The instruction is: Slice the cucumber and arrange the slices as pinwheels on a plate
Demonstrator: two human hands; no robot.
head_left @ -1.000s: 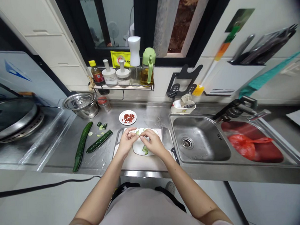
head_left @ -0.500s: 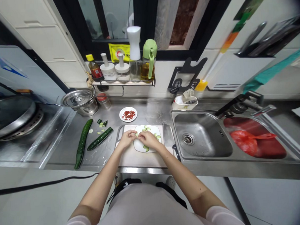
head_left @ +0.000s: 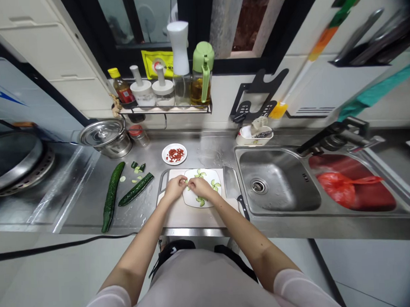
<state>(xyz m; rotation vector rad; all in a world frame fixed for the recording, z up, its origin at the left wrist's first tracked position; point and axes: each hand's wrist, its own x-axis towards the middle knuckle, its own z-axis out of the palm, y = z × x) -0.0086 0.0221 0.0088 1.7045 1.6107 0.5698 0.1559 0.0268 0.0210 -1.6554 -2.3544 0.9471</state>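
Note:
A white squarish plate point(head_left: 207, 175) lies on the pale cutting board point(head_left: 194, 221). Green cucumber slices point(head_left: 200, 200) sit in small clusters at its top, right and bottom. My left hand point(head_left: 175, 187) is at the plate's left edge, fingers pinched on a small cucumber piece. Beside it, over the plate, my right hand point(head_left: 200, 188) has its fingertips closed near the same piece; whether it grips anything is hidden. A cleaver point(head_left: 231, 181) lies along the board's right side. Left of the board are a whole cucumber point(head_left: 112, 193), a cut cucumber point(head_left: 136, 189) and small offcuts point(head_left: 136, 171).
Behind the board stands a small plate of red pieces point(head_left: 174, 161). A steel pot point(head_left: 111, 141) and a red-lidded jar point(head_left: 139, 135) are at the back left. The sink point(head_left: 279, 182) is on the right. Above, a rack point(head_left: 169, 110) holds bottles and jars.
The camera view has shifted slightly. My right hand has drawn back a little, showing more of the lower cucumber cluster. Both hands stay close together at the plate's left side.

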